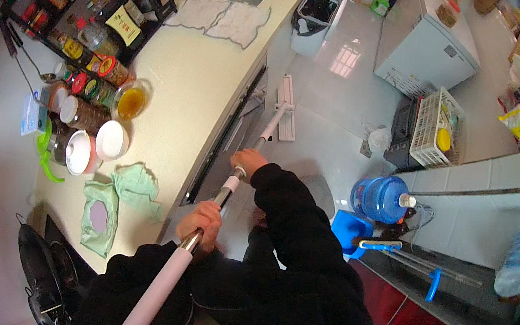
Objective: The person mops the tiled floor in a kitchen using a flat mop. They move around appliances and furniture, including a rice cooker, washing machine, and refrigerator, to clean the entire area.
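Both my hands grip the long metal pole of a flat floor mop, with pink sleeves and a pink grip. My left hand (200, 224) is closed around the pole just above the pink handle grip (154, 293). Farther down the pole, my right hand (248, 163) holds it near a white collar. The mop's flat white head (287, 108) rests on the shiny tiled floor (326, 89), beside the base of the counter. Black sleeves cover both arms.
The counter (164, 97) runs along the left, with a spice rack, jars, bowls and a wipes packet (96, 239). A trash bin (310, 29) and white chest freezer (423, 45) stand ahead. Rightward are a basket (439, 129), a blue water bottle (378, 198) and a blue dustpan (350, 234).
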The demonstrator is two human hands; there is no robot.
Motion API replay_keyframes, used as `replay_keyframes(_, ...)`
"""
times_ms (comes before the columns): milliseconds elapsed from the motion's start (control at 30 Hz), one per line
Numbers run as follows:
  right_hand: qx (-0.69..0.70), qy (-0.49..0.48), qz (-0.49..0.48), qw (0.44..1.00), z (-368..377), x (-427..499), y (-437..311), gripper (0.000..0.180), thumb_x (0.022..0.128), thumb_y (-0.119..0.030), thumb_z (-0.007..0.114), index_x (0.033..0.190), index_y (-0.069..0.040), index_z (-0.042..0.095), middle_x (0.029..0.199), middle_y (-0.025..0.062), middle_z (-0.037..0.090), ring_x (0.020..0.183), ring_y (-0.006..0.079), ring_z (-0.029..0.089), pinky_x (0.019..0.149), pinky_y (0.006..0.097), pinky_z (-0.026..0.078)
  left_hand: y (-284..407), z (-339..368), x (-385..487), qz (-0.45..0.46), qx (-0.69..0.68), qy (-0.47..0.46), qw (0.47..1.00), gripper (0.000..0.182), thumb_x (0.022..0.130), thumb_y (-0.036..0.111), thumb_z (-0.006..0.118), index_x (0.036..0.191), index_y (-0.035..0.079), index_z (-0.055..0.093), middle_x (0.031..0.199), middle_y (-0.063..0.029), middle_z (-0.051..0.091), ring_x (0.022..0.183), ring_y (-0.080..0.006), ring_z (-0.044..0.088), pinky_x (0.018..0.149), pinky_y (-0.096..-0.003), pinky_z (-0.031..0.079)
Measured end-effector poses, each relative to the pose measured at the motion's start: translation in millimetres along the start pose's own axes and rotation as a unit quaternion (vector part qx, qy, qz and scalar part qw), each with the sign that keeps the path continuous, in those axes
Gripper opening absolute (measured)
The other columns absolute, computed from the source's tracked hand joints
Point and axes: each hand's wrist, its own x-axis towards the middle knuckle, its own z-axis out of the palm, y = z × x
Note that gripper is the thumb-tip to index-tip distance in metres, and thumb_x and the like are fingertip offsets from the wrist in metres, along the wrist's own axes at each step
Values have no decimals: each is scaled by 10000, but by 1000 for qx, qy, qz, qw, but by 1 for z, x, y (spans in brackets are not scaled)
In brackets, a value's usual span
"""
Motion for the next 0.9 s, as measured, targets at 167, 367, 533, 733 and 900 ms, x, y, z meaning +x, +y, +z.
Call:
replay_keyframes(167, 15, 14, 29, 999, -39, -5, 41, 340, 563, -95, 752, 821, -156, 539, 901, 37, 568, 972, 298, 559, 827, 443, 427, -32, 35, 42, 3, -24, 16, 1000, 146, 883, 23, 579, 777, 62, 486, 684, -74, 560, 630, -181, 553, 752, -425, 481)
replay_keyframes(367, 16, 50, 109, 993, -74, 16, 92, 311, 597, -69, 728, 829, -158, 541, 920, 38, 554, 997, 297, 541, 803, 446, 431, -90, 56, 93, 22, -65, 12, 998, 163, 849, 7, 601, 735, 60, 497, 643, -57, 550, 589, -167, 531, 679, -392, 476)
replay_keyframes(533, 56, 70, 162, 983, -94, 46, 154, 327, 598, -75, 738, 851, -111, 534, 915, 102, 567, 965, 347, 535, 790, 470, 444, -150, 61, 147, 34, -132, 12, 991, 163, 826, 3, 616, 710, 55, 513, 628, -48, 549, 579, -163, 521, 656, -363, 462)
replay_keyframes(733, 114, 204, 138, 963, -110, 72, 211, 244, 624, -64, 677, 798, -86, 506, 829, 141, 520, 875, 387, 505, 741, 443, 433, -199, 77, 196, -3, -143, 67, 987, 151, 780, 28, 639, 700, 61, 514, 638, -53, 566, 583, -190, 536, 650, -335, 460)
replay_keyframes(900, 109, 221, 149, 958, -123, 86, 250, 329, 567, -76, 736, 810, -89, 515, 874, 151, 526, 886, 391, 492, 763, 438, 426, -223, 91, 232, -34, -140, 69, 987, 174, 775, -29, 610, 690, 60, 489, 639, -53, 557, 571, -190, 526, 657, -348, 461)
